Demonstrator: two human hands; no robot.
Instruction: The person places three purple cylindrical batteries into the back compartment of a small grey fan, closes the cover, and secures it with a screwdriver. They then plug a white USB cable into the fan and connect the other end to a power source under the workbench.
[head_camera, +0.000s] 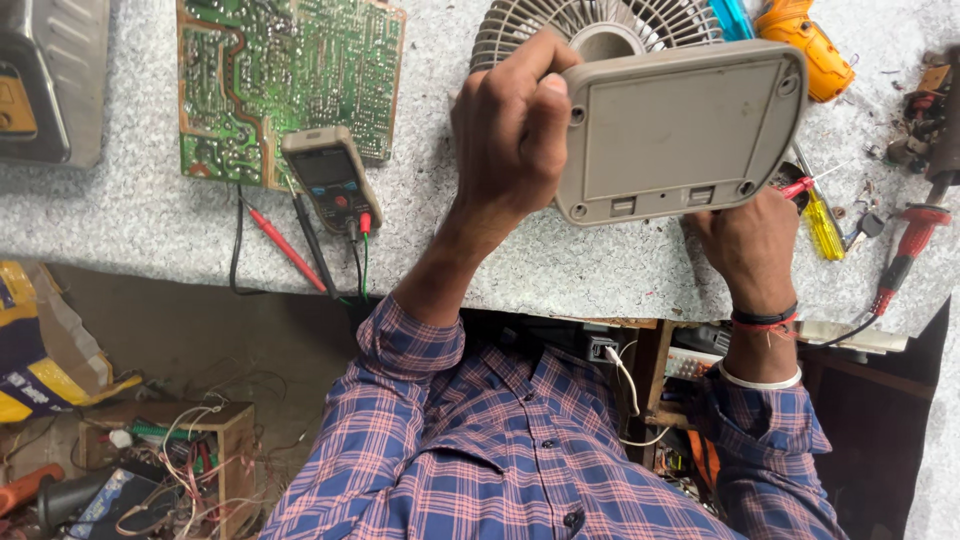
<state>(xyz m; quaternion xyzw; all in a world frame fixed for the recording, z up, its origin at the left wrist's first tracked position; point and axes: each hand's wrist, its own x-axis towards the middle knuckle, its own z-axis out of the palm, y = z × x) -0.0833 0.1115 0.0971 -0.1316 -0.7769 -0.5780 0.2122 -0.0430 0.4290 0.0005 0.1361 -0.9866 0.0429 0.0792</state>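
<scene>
Grey fan base (680, 130): gripped at its edge by closed left hand (510, 140); right hand (750, 240) curled beneath it, holding a red-tipped tool (797, 187). Multimeter (330, 178) lies on surface (130, 220) left of the left hand.

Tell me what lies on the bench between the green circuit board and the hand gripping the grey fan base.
In the head view, a multimeter lies between the green circuit board and the left hand on the fan base, overlapping the board's lower edge.

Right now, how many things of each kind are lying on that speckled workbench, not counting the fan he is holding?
Circuit board: 1
Multimeter: 1
Yellow-handled screwdriver: 1
Orange power tool: 1
Red-handled soldering iron: 1
Total: 5 things that I can tell apart; the small bits at the right edge are too cluttered to count.
</scene>
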